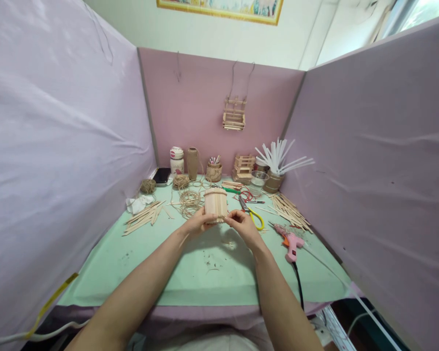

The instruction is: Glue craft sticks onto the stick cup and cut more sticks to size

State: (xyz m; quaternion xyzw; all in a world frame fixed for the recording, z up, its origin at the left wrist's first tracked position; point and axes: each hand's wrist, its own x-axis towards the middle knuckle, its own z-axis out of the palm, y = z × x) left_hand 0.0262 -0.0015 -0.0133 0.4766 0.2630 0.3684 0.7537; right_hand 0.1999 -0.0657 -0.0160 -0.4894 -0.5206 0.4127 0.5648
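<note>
Above the middle of the green tabletop, a small panel of wooden craft sticks [215, 202] is held up, with twine-like trim along its top edge. My left hand [200, 222] grips its lower left side, thumb across the front. At its lower right corner, the fingers of my right hand [240, 225] are pinched together against the bottom edge; whether something small is between them is hidden. Scissors with yellow handles [256, 219] lie just right of my right hand. A pink hot glue gun [289, 241] rests farther right, its cord running to the front edge.
Loose craft sticks lie at left [144, 218] and right [290, 212]. Behind the panel are a twine coil [190, 202], a clear bowl [259, 179], a stick holder [243, 168] and a pot of white glue sticks [273, 183]. Cloth-covered walls [219, 146] enclose the table.
</note>
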